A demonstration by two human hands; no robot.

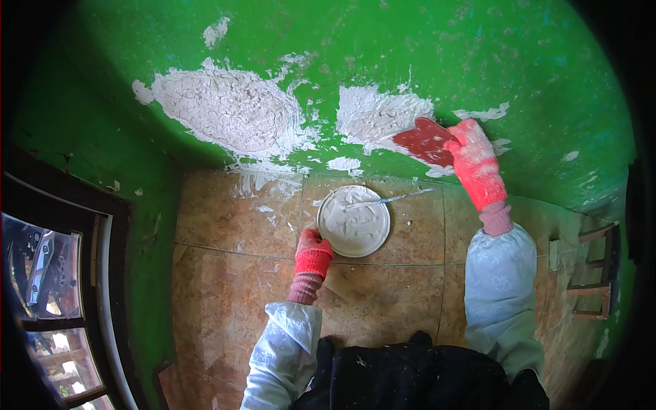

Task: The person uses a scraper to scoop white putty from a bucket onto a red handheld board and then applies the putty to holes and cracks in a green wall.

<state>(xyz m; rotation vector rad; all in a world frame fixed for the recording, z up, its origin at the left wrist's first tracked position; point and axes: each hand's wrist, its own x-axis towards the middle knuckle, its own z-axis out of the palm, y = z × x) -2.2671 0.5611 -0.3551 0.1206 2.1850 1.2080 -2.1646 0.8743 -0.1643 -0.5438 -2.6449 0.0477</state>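
Note:
My right hand point(476, 162), in a red knitted glove dusted white, grips a flat red plastic scraper point(425, 142). The scraper lies against the green wall at the lower right edge of a wet white filler patch point(383, 116). Below, a round tub of white filler point(365, 234) stands on the floor, with a thin smeared stick point(403, 197) resting across its rim. My left hand point(314, 253), gloved in red too, is closed at the tub's left rim; its fingertips are partly hidden.
A larger rough filler patch point(229, 109) covers the wall to the left, with smears around it. Brown floor tiles point(225, 301) carry white splashes. A dark-framed window point(55, 273) is at left. A wooden frame point(594, 273) leans at the far right.

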